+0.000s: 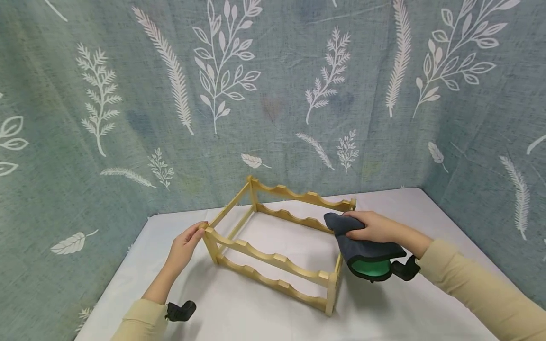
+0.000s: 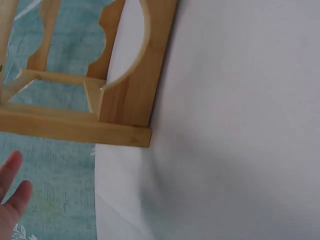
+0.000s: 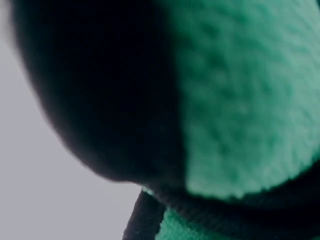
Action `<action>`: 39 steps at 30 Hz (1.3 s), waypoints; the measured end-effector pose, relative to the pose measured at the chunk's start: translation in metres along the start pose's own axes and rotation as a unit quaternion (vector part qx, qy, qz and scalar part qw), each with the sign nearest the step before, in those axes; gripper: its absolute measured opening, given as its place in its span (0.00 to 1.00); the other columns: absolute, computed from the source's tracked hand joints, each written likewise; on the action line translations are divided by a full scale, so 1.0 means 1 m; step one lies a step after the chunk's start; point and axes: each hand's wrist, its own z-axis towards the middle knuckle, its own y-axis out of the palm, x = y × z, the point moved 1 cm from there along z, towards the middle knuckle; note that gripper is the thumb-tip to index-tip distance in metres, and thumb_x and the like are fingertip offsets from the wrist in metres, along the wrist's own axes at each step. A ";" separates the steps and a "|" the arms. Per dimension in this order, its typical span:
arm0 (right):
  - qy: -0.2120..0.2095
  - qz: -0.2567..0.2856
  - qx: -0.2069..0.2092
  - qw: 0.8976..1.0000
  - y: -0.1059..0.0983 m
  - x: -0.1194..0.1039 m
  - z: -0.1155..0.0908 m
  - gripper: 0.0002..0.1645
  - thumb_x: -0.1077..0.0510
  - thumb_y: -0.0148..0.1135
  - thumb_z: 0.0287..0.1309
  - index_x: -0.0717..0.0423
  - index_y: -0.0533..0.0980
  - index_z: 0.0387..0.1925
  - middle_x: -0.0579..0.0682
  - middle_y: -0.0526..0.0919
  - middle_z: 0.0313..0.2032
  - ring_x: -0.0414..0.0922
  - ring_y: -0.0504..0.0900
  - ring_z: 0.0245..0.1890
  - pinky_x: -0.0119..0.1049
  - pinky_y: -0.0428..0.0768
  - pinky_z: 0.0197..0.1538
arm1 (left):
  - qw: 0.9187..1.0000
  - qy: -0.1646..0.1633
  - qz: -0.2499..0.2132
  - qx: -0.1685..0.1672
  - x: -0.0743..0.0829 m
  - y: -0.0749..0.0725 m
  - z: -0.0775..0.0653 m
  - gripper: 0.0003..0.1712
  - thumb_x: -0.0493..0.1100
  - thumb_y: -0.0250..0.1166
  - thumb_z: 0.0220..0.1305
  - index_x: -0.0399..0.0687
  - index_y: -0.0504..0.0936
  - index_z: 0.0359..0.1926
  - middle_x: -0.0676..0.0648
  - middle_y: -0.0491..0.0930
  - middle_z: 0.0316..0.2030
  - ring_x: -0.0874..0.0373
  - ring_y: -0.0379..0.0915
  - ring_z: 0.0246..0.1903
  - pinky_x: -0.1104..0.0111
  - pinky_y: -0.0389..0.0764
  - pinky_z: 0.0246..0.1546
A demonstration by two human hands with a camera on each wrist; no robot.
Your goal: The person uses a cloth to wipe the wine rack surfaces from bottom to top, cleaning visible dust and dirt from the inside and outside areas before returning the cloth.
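A light wooden wine rack [image 1: 273, 258] with scalloped rails stands on the white surface. My left hand [image 1: 186, 241] grips the top of its left corner post; two fingers [image 2: 19, 195] of it show beside the rack's wooden post [image 2: 75, 131] in the left wrist view. Over the rack's right end, my right hand [image 1: 375, 227] holds a dark blue mitt-like cloth piece [image 1: 354, 246] from above, thumb on the near side. Its black-trimmed opening faces me and shows a green fleecy lining [image 3: 245, 100], which fills much of the right wrist view.
The rack rests on a white-covered table [image 1: 256, 322]. Teal curtains [image 1: 273, 94] with white leaf prints hang behind and along both sides. A black wrist camera [image 1: 181, 311] sits on the left wrist and another [image 1: 405, 268] on the right, beside the cloth.
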 end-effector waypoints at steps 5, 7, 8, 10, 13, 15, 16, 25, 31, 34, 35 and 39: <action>-0.029 -0.006 -0.002 1.000 0.006 -0.013 -0.002 0.31 0.45 0.52 0.50 0.54 0.62 0.53 0.53 0.69 0.49 0.48 0.68 0.49 0.43 0.68 0.46 | 0.999 -0.035 -0.002 0.032 -0.003 -0.001 0.013 0.27 0.57 0.47 0.57 0.45 0.68 0.52 0.43 0.70 0.49 0.50 0.64 0.50 0.59 0.67 0.47; -0.033 -0.010 0.004 0.999 0.008 -0.016 -0.003 0.30 0.45 0.52 0.50 0.54 0.62 0.53 0.52 0.70 0.49 0.47 0.69 0.48 0.43 0.69 0.45 | 0.998 -0.048 0.009 0.042 0.000 0.000 0.017 0.28 0.58 0.46 0.57 0.44 0.67 0.53 0.43 0.69 0.50 0.49 0.63 0.51 0.58 0.66 0.47; -0.032 -0.016 0.009 0.999 0.009 -0.018 -0.004 0.29 0.46 0.53 0.50 0.53 0.63 0.53 0.52 0.70 0.48 0.47 0.70 0.47 0.42 0.69 0.45 | 0.997 -0.051 0.021 0.047 0.002 0.000 0.018 0.29 0.58 0.45 0.57 0.44 0.66 0.53 0.42 0.68 0.51 0.48 0.62 0.51 0.57 0.65 0.48; -0.026 -0.024 0.023 0.999 0.007 -0.020 -0.007 0.28 0.47 0.53 0.49 0.52 0.63 0.52 0.51 0.71 0.48 0.46 0.71 0.45 0.39 0.71 0.42 | 0.996 -0.045 0.046 0.057 0.011 0.002 0.017 0.29 0.57 0.45 0.58 0.44 0.63 0.55 0.41 0.65 0.53 0.46 0.59 0.53 0.55 0.62 0.49; -0.008 -0.033 0.074 0.997 -0.009 -0.021 -0.010 0.28 0.48 0.53 0.49 0.50 0.62 0.53 0.53 0.70 0.48 0.47 0.72 0.43 0.40 0.71 0.38 | 0.992 0.018 0.101 0.078 0.036 0.006 0.010 0.28 0.52 0.48 0.58 0.42 0.60 0.56 0.38 0.63 0.53 0.42 0.57 0.52 0.51 0.58 0.50; 0.004 -0.037 0.123 0.992 -0.027 -0.018 -0.012 0.29 0.48 0.54 0.49 0.50 0.61 0.53 0.55 0.70 0.48 0.49 0.72 0.42 0.42 0.71 0.36 | 0.983 0.094 0.132 0.084 0.062 0.014 0.000 0.26 0.47 0.53 0.56 0.41 0.62 0.55 0.39 0.64 0.52 0.43 0.58 0.52 0.50 0.55 0.51; 0.010 -0.040 0.146 0.988 -0.036 -0.016 -0.011 0.29 0.48 0.54 0.49 0.51 0.61 0.54 0.56 0.70 0.48 0.51 0.72 0.42 0.44 0.71 0.36 | 0.977 0.137 0.143 0.080 0.076 0.019 -0.005 0.25 0.45 0.55 0.55 0.41 0.65 0.53 0.40 0.66 0.51 0.44 0.59 0.51 0.50 0.55 0.50; 0.035 -0.036 0.095 0.994 -0.044 0.030 0.021 0.35 0.41 0.51 0.49 0.51 0.59 0.56 0.59 0.67 0.51 0.56 0.67 0.48 0.50 0.68 0.42 | 0.944 0.279 0.115 -0.136 0.156 0.104 -0.063 0.21 0.53 0.55 0.53 0.57 0.69 0.49 0.55 0.67 0.51 0.55 0.57 0.53 0.47 0.47 0.54; 0.068 0.031 0.065 0.995 -0.023 0.041 0.030 0.39 0.34 0.48 0.46 0.52 0.60 0.56 0.58 0.65 0.52 0.56 0.65 0.50 0.51 0.66 0.45 | 0.930 0.308 0.137 -0.148 0.155 0.129 -0.073 0.17 0.58 0.51 0.53 0.65 0.72 0.45 0.59 0.69 0.49 0.56 0.57 0.53 0.46 0.43 0.53; 0.058 0.037 0.072 0.995 -0.020 0.040 0.025 0.39 0.36 0.49 0.46 0.53 0.60 0.56 0.58 0.65 0.52 0.56 0.65 0.50 0.51 0.66 0.45 | 0.926 0.325 0.135 -0.140 0.151 0.130 -0.073 0.14 0.56 0.51 0.54 0.68 0.73 0.42 0.60 0.69 0.49 0.58 0.57 0.53 0.48 0.44 0.52; 0.052 0.036 0.075 0.995 -0.020 0.040 0.022 0.38 0.36 0.49 0.47 0.54 0.60 0.56 0.58 0.66 0.52 0.56 0.66 0.50 0.50 0.66 0.45 | 0.924 0.332 0.133 -0.139 0.149 0.129 -0.072 0.13 0.56 0.50 0.55 0.68 0.73 0.41 0.60 0.69 0.49 0.58 0.57 0.53 0.48 0.45 0.52; 0.021 0.040 0.086 0.995 -0.017 0.037 0.010 0.33 0.40 0.50 0.49 0.54 0.63 0.54 0.57 0.68 0.51 0.54 0.68 0.48 0.49 0.68 0.44 | 0.914 0.362 0.124 -0.132 0.143 0.126 -0.070 0.10 0.55 0.52 0.54 0.69 0.74 0.39 0.60 0.69 0.48 0.59 0.57 0.53 0.50 0.46 0.51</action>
